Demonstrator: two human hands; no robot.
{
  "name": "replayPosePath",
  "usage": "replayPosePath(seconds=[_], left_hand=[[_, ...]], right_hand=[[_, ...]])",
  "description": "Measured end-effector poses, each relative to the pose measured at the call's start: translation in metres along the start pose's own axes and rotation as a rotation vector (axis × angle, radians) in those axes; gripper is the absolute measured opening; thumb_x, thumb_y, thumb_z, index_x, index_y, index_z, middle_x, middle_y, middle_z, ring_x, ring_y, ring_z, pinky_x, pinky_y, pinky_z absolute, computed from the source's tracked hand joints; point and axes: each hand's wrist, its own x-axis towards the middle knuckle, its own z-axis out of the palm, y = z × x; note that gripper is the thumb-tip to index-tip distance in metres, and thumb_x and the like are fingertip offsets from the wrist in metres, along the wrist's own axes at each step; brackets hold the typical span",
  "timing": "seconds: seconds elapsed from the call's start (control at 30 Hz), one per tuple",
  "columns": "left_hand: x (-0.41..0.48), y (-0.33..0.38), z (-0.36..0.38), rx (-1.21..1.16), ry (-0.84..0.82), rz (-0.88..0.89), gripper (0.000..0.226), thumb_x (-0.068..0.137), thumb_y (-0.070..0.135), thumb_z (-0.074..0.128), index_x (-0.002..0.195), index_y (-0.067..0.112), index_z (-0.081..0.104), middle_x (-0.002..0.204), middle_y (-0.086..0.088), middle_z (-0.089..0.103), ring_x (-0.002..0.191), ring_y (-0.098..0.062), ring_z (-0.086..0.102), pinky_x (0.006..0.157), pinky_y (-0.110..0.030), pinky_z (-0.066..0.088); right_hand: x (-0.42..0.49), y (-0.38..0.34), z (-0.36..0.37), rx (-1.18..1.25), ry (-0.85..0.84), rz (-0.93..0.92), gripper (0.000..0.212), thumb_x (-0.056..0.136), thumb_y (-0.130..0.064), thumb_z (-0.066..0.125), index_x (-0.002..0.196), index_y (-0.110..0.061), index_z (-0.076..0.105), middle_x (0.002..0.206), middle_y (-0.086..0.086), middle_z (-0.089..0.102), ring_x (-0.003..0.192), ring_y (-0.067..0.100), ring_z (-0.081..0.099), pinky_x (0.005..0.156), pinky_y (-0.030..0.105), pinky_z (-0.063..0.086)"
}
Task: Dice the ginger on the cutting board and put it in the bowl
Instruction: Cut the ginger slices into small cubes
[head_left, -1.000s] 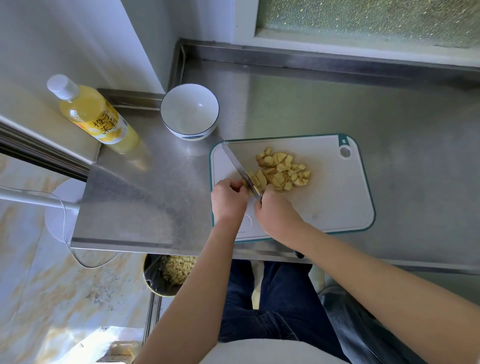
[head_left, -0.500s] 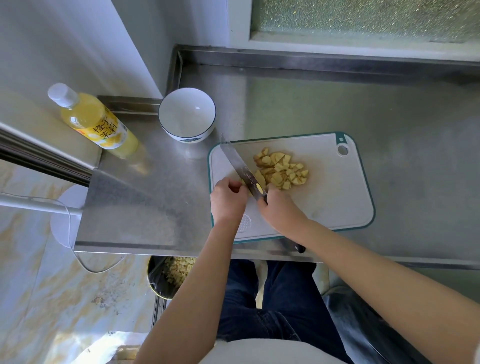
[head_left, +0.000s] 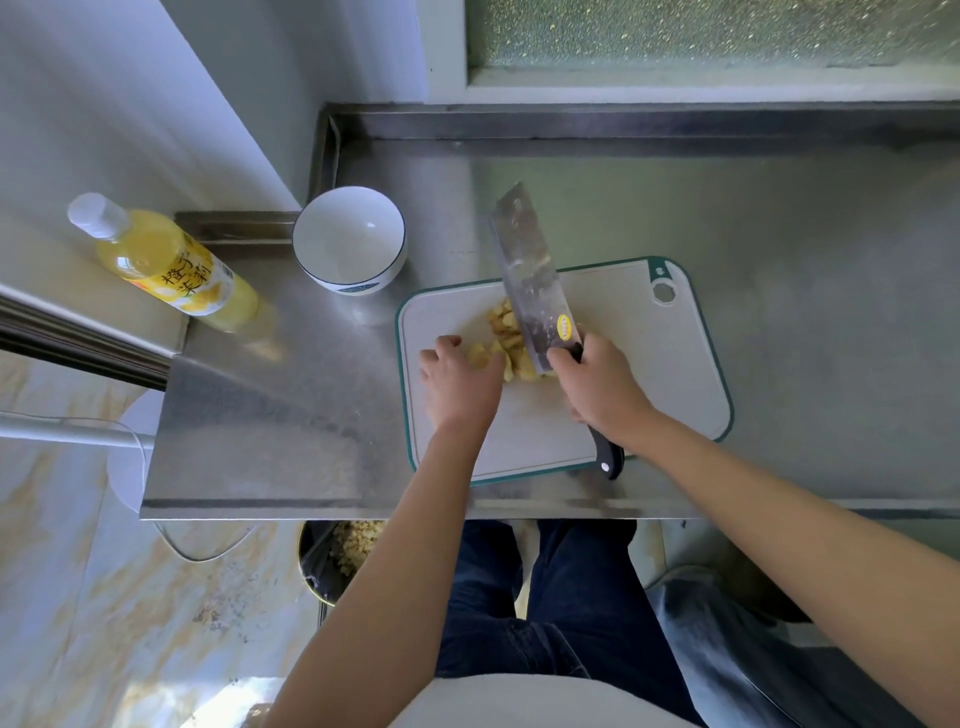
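View from above onto a steel counter beside a frosted window. White cutting board with a teal rim lying flat on the counter. Pile of yellow ginger pieces, already cut into chunks, sitting on the left half of the board. Right hand wrapped tight around the black handle of a cleaver, fingers fully curled. Broad blade turned with its flat side up, just right of the ginger pile and partly covering it, the tip reaching past the far edge of the board over the counter; hard to tell whether the blade rests on the board or sits tilted above it. Left hand loosely cupped, palm down, on the board at the left side of the pile, fingertips touching the nearest pieces, clasping nothing firmly. White bowl with a dark band near its base, upright and empty, on the counter just past the board's far left corner. Bottle of yellow liquid with a white cap near the bowl, further left. Below the counter edge, a dark bin holding pale scraps, and legs in dark jeans.
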Motion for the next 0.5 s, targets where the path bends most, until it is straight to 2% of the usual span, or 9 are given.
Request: replayPosePath(seconds=[0.13,0.27,0.4,0.5], left_hand=[[0.003,0.014,0.012,0.194,-0.012,0.026,0.054,0.078,0.034,0.063,0.122,0.012,0.04,0.124,-0.01,0.037,0.118,-0.03,0.034,0.097,-0.036,0.031],[0.007,0.009,0.012,0.169,-0.034,0.024,0.048,0.083,0.03,0.059,0.124,0.011,0.041,0.126,-0.012,0.036,0.118,-0.032,0.032,0.1,-0.038,0.03],[0.006,0.008,0.012,0.205,-0.039,0.046,0.04,0.084,0.025,0.054,0.12,0.013,0.043,0.123,-0.011,0.037,0.115,-0.031,0.033,0.099,-0.039,0.031],[0.005,0.016,0.015,0.333,-0.008,0.03,0.036,0.083,0.025,0.051,0.116,0.013,0.044,0.12,-0.011,0.039,0.112,-0.031,0.036,0.093,-0.038,0.032]], right_hand=[[-0.001,0.006,-0.006,0.05,0.033,0.045,0.025,0.087,-0.014,0.045,0.065,-0.021,0.037,0.057,0.002,0.04,0.05,0.021,0.036,0.056,0.032,0.037],[-0.003,0.012,-0.01,0.076,-0.009,0.045,0.025,0.088,-0.011,0.044,0.066,-0.022,0.037,0.056,0.002,0.037,0.048,0.02,0.033,0.045,0.027,0.032],[-0.006,0.018,-0.013,0.102,-0.055,0.067,0.025,0.087,-0.01,0.043,0.067,-0.023,0.038,0.057,0.002,0.035,0.046,0.019,0.031,0.039,0.023,0.03],[-0.01,0.019,-0.014,0.115,-0.072,0.069,0.025,0.087,-0.012,0.044,0.066,-0.024,0.038,0.058,0.003,0.034,0.048,0.019,0.03,0.038,0.021,0.029]])
